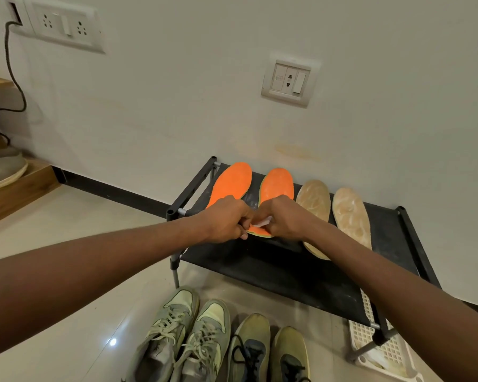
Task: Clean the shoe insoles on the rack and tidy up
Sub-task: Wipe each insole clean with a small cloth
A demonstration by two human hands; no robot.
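**Q:** Fingers (pixel 242 230) of both hands: how do they lie?

**A:** Curled on each hand. The left hand (pixel 226 219) and right hand (pixel 283 219) meet knuckle to knuckle over the rack, and between them they pinch a small pale scrap (pixel 262 222), possibly a wipe or tissue; too little of it shows to say which. The fingertips themselves are mostly hidden under the knuckles.

**Q:** Taking the scene from largest to smallest, what is cut off or concealed?

**A:** The wall (pixel 177 111) fills the upper half. Both forearms enter from the bottom corners, cropped at the frame edge. The black shoe rack (pixel 287 274) stands against the wall; its right end runs behind the right forearm. A white perforated basket (pixel 381 346) lies partly beneath that end, contents unclear. Two pairs of shoes on the floor, grey-green sneakers (pixel 182 337) and olive sneakers (pixel 268 351), are cropped at the heels.

**Q:** And the insoles?

**A:** Four lie on the rack's top shelf, toes toward the wall. The left orange insole (pixel 232 183) has its heel covered by the left hand. The right orange insole (pixel 277 184) is crossed by the hands, its heel showing just below them. Two tan insoles (pixel 313 198) (pixel 352 216) lie beside these; the nearer one's heel is hidden by the right forearm.
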